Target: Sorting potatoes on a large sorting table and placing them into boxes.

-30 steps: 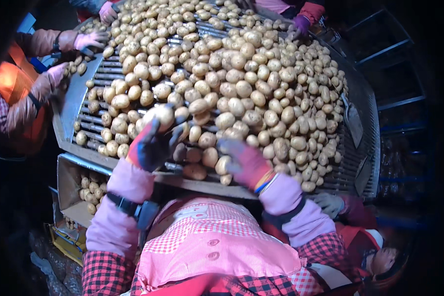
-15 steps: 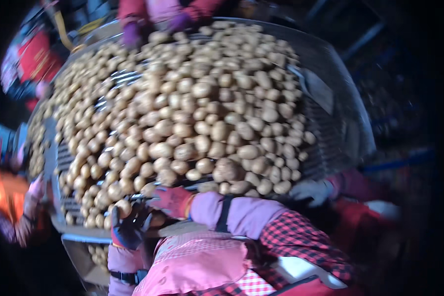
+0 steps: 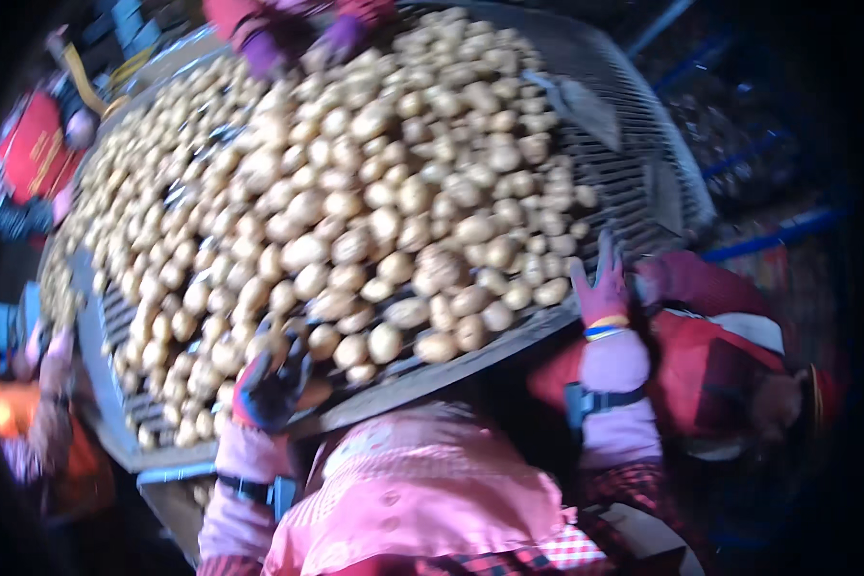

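Note:
Many pale potatoes lie over a slatted metal sorting table. My left hand, in a dark red-and-blue glove, is at the near rim among them, blurred, with its fingers curled round a potato. My right hand, in a pink glove, is raised at the table's right front edge, fingers spread and holding nothing, just right of the nearest potatoes.
Co-workers' purple-gloved hands reach in at the far edge. Other workers stand left, near left and close on my right. A box hangs under the near rim. Blue rails run at right.
The view has swung, shifting the table leftward. My right hand has left the potatoes for the right front edge and its fingers now point forward. My left hand stays at the near rim.

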`<state>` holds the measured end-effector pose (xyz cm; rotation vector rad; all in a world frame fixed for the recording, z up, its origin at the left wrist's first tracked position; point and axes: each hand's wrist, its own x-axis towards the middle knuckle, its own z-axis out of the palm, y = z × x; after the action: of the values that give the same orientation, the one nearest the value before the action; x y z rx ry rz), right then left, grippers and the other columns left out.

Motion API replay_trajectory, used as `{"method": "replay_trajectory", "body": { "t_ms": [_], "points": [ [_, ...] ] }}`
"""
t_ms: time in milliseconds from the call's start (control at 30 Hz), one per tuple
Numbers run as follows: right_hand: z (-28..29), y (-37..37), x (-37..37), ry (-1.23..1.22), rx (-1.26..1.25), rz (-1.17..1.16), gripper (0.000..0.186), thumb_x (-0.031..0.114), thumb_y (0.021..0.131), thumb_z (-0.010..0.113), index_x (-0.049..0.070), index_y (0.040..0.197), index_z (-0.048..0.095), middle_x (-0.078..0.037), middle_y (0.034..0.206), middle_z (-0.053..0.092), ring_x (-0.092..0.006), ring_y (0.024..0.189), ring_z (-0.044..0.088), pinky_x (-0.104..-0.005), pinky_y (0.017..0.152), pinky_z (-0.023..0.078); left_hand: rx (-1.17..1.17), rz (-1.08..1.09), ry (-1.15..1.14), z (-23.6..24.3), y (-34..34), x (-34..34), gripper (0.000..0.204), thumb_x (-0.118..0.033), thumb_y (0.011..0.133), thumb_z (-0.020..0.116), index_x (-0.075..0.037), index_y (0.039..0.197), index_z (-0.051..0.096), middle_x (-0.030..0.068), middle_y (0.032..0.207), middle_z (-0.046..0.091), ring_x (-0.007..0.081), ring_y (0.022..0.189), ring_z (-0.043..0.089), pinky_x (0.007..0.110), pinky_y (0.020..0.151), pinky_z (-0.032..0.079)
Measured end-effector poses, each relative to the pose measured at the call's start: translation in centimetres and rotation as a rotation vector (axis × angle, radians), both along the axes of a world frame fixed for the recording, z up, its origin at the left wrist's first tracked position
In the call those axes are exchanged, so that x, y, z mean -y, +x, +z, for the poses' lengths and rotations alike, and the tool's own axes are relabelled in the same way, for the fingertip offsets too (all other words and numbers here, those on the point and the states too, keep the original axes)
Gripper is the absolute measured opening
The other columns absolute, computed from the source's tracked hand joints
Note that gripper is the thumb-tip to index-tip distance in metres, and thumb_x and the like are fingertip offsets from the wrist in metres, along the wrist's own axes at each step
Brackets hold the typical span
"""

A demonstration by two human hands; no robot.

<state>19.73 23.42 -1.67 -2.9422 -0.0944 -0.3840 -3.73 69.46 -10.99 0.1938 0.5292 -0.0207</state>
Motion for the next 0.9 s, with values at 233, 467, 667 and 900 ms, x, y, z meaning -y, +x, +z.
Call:
{"method": "replay_trajectory", "body": {
  "t_ms": [233, 467, 667, 900],
  "points": [
    [-3.5, 0.7, -16.8, 0.851, -0.294, 0.623, 0.052, 0.014, 0.088, 0.065, 0.008, 0.138, 0.053, -0.016, 0.127, 0.056, -0.0273, 0.109, 0.057, -0.0395, 0.098, 0.046, 0.008, 0.065, 0.104, 3.2, -2.0, -0.7, 0.052, -0.046, 0.098, 0.053, -0.005, 0.13, 0.053, 0.0173, 0.12, 0.062, 0.0324, 0.106, 0.063, 0.045, 0.095, 0.053],
    [-7.2, 0.3, -35.8, -0.16, -0.221, 0.912, 0.07, 0.042, 0.079, 0.07, 0.02, 0.142, 0.047, -0.009, 0.109, 0.06, -0.0307, 0.101, 0.055, -0.0442, 0.09, 0.047, 0.062, -0.057, 0.911, 2.4, -0.6, 1.9, 0.052, 0.0, 0.086, 0.069, -0.005, 0.134, 0.05, 0.0137, 0.123, 0.062, 0.026, 0.111, 0.061, 0.036, 0.096, 0.049],
    [-3.6, -4.7, -27.0, 0.378, -0.148, 1.166, 0.081, 0.051, 0.085, 0.069, 0.008, 0.147, 0.04, -0.02, 0.141, 0.047, -0.0374, 0.134, 0.043, -0.0457, 0.112, 0.035, 0.204, -0.13, 0.154, 2.7, 1.6, 1.5, 0.063, -0.034, 0.098, 0.053, -0.013, 0.153, 0.031, 0.0129, 0.137, 0.054, 0.027, 0.103, 0.061, 0.043, 0.078, 0.051],
    [-2.3, 3.3, -15.1, 0.114, 0.233, 0.503, 0.074, 0.031, 0.08, 0.074, 0.012, 0.146, 0.045, -0.019, 0.146, 0.043, -0.0422, 0.134, 0.039, -0.0522, 0.112, 0.032, 0.201, -0.069, -0.086, 2.7, 1.5, 1.1, 0.055, -0.03, 0.1, 0.052, -0.019, 0.151, 0.035, 0.0141, 0.143, 0.049, 0.035, 0.117, 0.057, 0.045, 0.084, 0.053]
  ]
}}
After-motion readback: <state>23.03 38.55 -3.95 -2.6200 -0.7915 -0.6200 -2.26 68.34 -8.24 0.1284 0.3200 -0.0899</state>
